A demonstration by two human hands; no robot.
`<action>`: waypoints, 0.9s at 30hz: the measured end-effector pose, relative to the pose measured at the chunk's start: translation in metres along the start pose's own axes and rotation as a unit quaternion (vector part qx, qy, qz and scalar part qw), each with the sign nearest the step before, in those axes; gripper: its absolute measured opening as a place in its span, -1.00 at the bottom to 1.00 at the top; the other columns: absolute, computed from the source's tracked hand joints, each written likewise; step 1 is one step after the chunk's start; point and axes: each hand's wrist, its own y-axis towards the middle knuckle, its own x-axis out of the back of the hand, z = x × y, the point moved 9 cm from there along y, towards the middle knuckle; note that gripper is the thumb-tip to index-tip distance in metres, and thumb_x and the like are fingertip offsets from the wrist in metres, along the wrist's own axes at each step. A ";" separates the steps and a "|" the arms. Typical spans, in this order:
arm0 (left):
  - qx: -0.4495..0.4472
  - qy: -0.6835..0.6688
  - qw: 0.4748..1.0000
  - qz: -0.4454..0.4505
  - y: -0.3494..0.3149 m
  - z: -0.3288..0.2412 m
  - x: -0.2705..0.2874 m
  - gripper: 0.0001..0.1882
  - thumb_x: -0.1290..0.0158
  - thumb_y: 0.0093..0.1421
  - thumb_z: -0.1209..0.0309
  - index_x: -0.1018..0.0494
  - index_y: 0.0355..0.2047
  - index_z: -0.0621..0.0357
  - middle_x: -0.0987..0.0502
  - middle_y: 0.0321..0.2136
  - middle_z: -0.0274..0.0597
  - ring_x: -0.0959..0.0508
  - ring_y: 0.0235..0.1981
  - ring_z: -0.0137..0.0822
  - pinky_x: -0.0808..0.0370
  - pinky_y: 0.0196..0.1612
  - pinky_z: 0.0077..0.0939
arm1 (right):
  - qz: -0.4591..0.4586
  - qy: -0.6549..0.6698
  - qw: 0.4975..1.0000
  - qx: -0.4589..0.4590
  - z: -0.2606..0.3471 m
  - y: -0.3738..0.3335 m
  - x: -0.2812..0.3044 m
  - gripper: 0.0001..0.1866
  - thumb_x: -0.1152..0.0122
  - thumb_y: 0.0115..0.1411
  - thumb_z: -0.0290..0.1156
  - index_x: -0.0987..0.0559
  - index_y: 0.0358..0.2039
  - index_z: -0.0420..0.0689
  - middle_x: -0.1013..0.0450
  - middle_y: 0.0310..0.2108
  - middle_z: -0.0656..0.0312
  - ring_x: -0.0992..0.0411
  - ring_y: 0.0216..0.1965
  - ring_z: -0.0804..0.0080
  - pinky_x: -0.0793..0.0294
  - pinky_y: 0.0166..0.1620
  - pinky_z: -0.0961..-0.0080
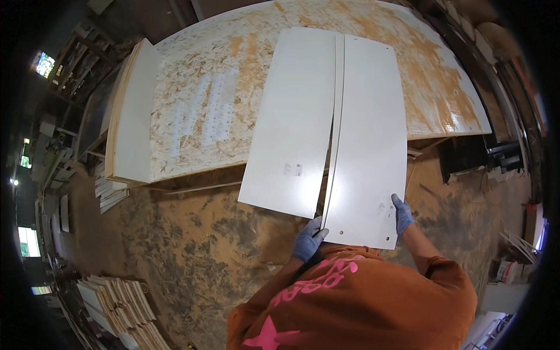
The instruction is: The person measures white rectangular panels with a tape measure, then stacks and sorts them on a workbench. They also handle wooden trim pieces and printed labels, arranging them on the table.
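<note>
A long white panel (373,134) lies with its far part over the workbench and its near end close to my body. My gloved left hand (307,239) is closed on its near left corner, thumb on top. On the right edge, my gloved right hand (402,214) grips the same panel, thumb above and fingers hidden beneath. Small holes and a faint label show near its near end. A second white panel (286,122) with a small label lies beside it on the left, a narrow gap widening between them toward me.
The worn workbench top (198,76) has flaked white and brown patches and several paper sheets (216,108). A pale box-like board piece (131,116) stands at its left end. Stacked wooden strips (122,309) lie on the dusty floor (192,245) at lower left.
</note>
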 end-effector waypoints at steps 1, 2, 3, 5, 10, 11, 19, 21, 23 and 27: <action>0.015 -0.003 1.000 0.008 0.001 0.001 -0.004 -0.52 -0.18 0.22 0.40 -0.38 0.12 0.26 -0.56 -0.03 -0.04 -0.58 -0.05 -0.26 -0.50 0.01 -0.42 | -0.001 0.006 1.000 0.007 0.002 0.000 0.002 -0.51 -0.35 0.17 -0.15 -0.49 -0.01 -0.19 -0.55 -0.18 0.09 -0.56 -0.27 0.17 -0.60 -0.20 0.18; 0.047 -0.017 0.998 0.036 0.007 0.019 -0.012 -0.49 -0.16 0.23 0.39 -0.34 0.17 0.27 -0.52 0.05 0.02 -0.54 0.04 -0.23 -0.49 0.06 -0.40 | -0.002 0.012 1.000 0.014 0.004 0.000 0.004 -0.51 -0.34 0.18 -0.16 -0.49 0.00 -0.19 -0.55 -0.17 0.09 -0.56 -0.26 0.16 -0.60 -0.19 0.18; 0.036 -0.006 0.999 0.026 0.010 0.022 -0.015 -0.47 -0.16 0.24 0.39 -0.33 0.18 0.28 -0.51 0.05 0.04 -0.53 0.06 -0.22 -0.48 0.08 -0.40 | -0.006 0.006 1.000 0.018 0.008 -0.001 0.008 -0.51 -0.33 0.18 -0.14 -0.49 0.00 -0.18 -0.56 -0.16 0.09 -0.56 -0.25 0.17 -0.60 -0.18 0.18; 0.019 0.018 1.000 0.009 0.015 0.016 -0.022 -0.45 -0.15 0.25 0.37 -0.31 0.20 0.28 -0.50 0.07 0.06 -0.51 0.09 -0.20 -0.46 0.10 -0.40 | -0.018 -0.004 1.000 0.024 0.023 -0.013 0.009 -0.50 -0.32 0.18 -0.11 -0.50 0.01 -0.17 -0.56 -0.15 0.11 -0.56 -0.23 0.18 -0.59 -0.14 0.17; 0.010 0.064 0.996 0.068 0.019 0.012 -0.025 -0.49 -0.15 0.24 0.35 -0.35 0.15 0.29 -0.50 0.08 0.00 -0.55 0.03 -0.25 -0.49 0.06 -0.40 | 0.041 -0.015 0.999 0.010 0.033 0.003 0.015 -0.46 -0.24 0.24 -0.09 -0.44 0.09 -0.17 -0.55 -0.13 0.08 -0.55 -0.18 0.15 -0.56 -0.07 0.21; -0.006 0.119 0.987 0.106 0.019 0.012 -0.021 -0.54 -0.15 0.25 0.36 -0.39 0.11 0.29 -0.50 0.08 -0.01 -0.56 0.00 -0.27 -0.51 0.03 -0.39 | 0.026 -0.018 1.000 0.001 0.028 0.014 0.029 -0.46 -0.24 0.23 -0.08 -0.44 0.10 -0.16 -0.54 -0.12 0.09 -0.55 -0.17 0.16 -0.56 -0.07 0.22; 0.189 -0.238 0.917 -0.257 -0.010 0.009 0.063 -0.61 -0.16 0.26 0.24 -0.32 0.00 0.09 -0.41 -0.32 -0.38 -0.45 -0.35 -0.48 -0.50 -0.39 -0.55 | 0.006 -0.012 0.999 0.029 0.055 0.040 0.011 -0.44 -0.30 0.19 -0.08 -0.46 0.06 -0.21 -0.53 -0.11 0.07 -0.56 -0.22 0.19 -0.61 -0.18 0.25; 0.196 -0.308 0.899 -0.243 -0.002 0.034 0.056 -0.56 -0.18 0.25 0.15 -0.33 0.03 0.02 -0.49 -0.25 -0.37 -0.52 -0.33 -0.47 -0.55 -0.35 -0.58 | 0.005 -0.017 1.000 0.018 0.057 0.047 0.009 -0.44 -0.32 0.19 -0.10 -0.45 0.08 -0.19 -0.52 -0.08 0.04 -0.56 -0.18 0.19 -0.62 -0.16 0.25; 0.196 -0.366 0.882 -0.225 0.012 0.043 0.049 -0.54 -0.19 0.23 0.11 -0.34 0.04 -0.03 -0.53 -0.22 -0.35 -0.56 -0.32 -0.44 -0.57 -0.34 -0.57 | 0.005 -0.012 1.000 0.024 0.066 0.047 0.002 -0.43 -0.32 0.19 -0.11 -0.44 0.09 -0.19 -0.52 -0.08 0.03 -0.56 -0.15 0.18 -0.62 -0.15 0.25; 0.201 -0.401 0.858 -0.252 0.021 0.067 0.050 -0.55 -0.19 0.22 0.05 -0.40 0.02 -0.06 -0.57 -0.28 -0.33 -0.58 -0.37 -0.38 -0.56 -0.43 -0.53 | 0.023 -0.015 1.000 0.006 0.075 0.060 -0.008 -0.42 -0.32 0.19 -0.12 -0.42 0.09 -0.23 -0.52 -0.07 0.02 -0.56 -0.14 0.18 -0.62 -0.12 0.28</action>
